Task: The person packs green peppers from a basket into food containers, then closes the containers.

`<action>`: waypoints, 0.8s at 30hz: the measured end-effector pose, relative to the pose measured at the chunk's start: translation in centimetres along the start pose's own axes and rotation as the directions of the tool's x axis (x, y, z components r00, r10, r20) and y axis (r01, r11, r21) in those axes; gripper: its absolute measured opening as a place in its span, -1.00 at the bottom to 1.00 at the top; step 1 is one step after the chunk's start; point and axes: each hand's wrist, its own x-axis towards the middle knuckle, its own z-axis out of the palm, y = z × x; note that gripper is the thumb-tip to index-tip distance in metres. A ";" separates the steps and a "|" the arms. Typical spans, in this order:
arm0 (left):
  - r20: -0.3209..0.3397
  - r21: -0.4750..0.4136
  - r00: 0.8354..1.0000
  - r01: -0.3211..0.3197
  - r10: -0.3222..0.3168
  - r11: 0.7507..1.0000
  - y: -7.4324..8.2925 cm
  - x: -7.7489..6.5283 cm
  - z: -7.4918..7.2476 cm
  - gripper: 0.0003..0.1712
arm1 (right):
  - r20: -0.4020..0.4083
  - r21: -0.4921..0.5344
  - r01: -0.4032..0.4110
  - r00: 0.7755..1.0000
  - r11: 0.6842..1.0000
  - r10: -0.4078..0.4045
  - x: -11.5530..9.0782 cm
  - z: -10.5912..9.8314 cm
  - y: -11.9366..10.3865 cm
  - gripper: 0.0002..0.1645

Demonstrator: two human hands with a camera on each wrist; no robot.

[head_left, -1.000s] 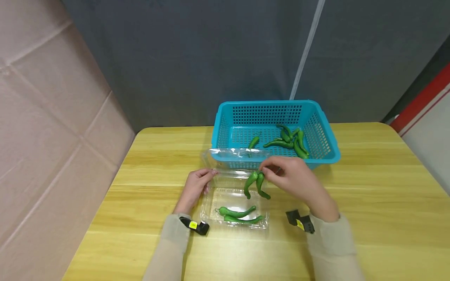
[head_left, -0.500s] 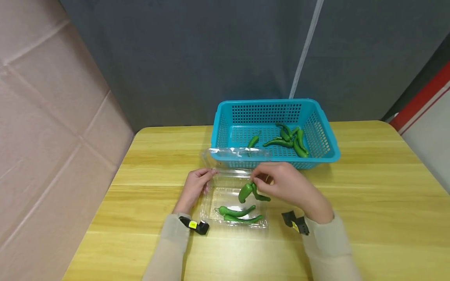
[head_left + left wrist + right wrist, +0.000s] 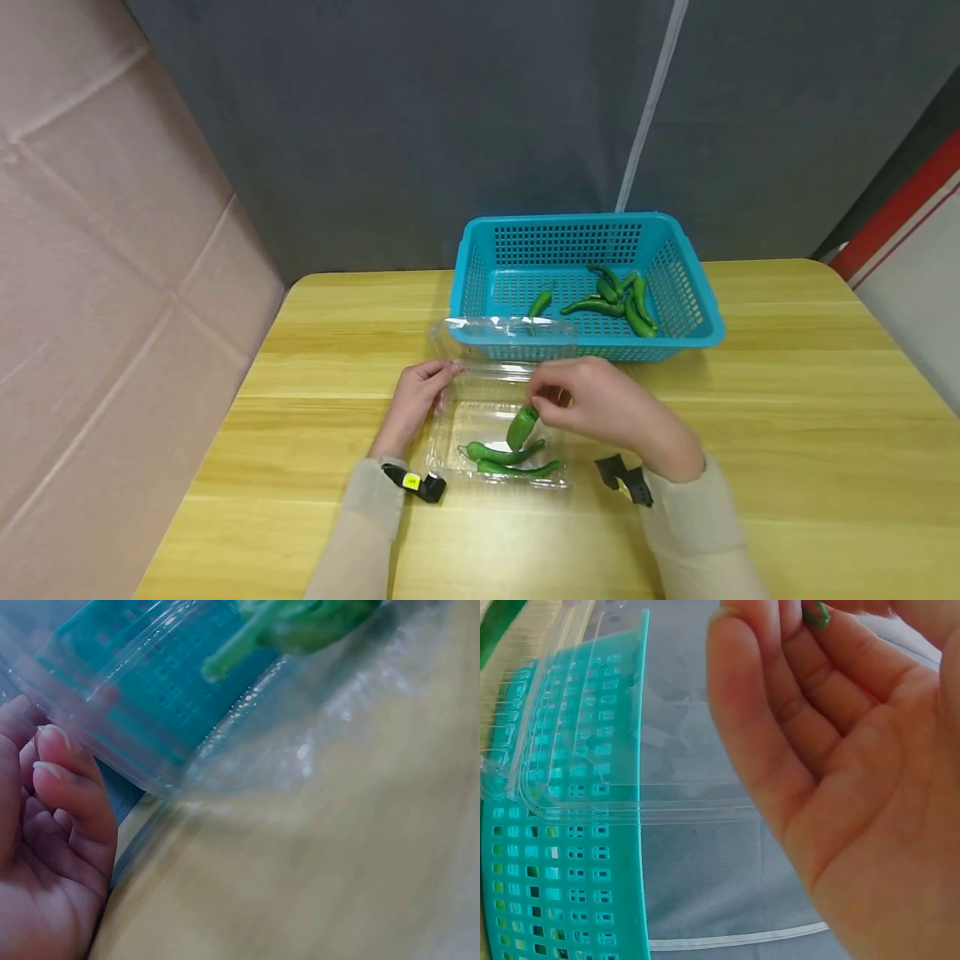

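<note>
A clear plastic clamshell box [image 3: 442, 435] lies on the table with its lid [image 3: 480, 330] raised at the far side. My left hand [image 3: 415, 404] pinches its left edge near the hinge; the left wrist view shows those fingers [image 3: 71, 776] curled at the plastic. Over the tray, my right hand [image 3: 611, 408] pinches green chili peppers [image 3: 521, 428] by the stems. One pepper hangs in plain view and the other is mostly hidden by the hand. A bit of green stem [image 3: 815, 613] shows between the right fingers. Two chili peppers [image 3: 517, 471] lie side by side in the tray's near part.
Behind the box stands a blue plastic basket [image 3: 697, 340] with several green chili peppers [image 3: 637, 308] inside. The raised lid overlaps its near wall. A dark grey curtain [image 3: 412, 133] rises behind the wooden table [image 3: 787, 433], and a pale wall covering [image 3: 127, 275] stands left.
My right hand has moved left and nearer, lowering the held peppers toward the two in the tray. One held pepper has gone mostly out of sight. My left hand has stayed in place.
</note>
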 end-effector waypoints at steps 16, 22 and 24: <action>-0.008 -0.009 1.000 0.000 0.000 1.000 0.0 0.1 0.0 -0.70 | 0.101 -0.036 -0.080 0.991 0.996 0.083 0.1 0.4 0.8 -0.84; -0.006 -0.019 1.000 0.004 -0.004 1.000 0.0 0.1 0.1 -0.71 | 0.130 -0.020 -0.101 0.986 0.995 0.102 0.7 1.3 0.7 -0.87; -0.005 -0.024 1.000 0.005 -0.005 1.000 0.0 0.1 0.1 -0.70 | 0.130 -0.026 -0.096 0.987 0.995 0.099 1.0 1.7 0.6 -0.89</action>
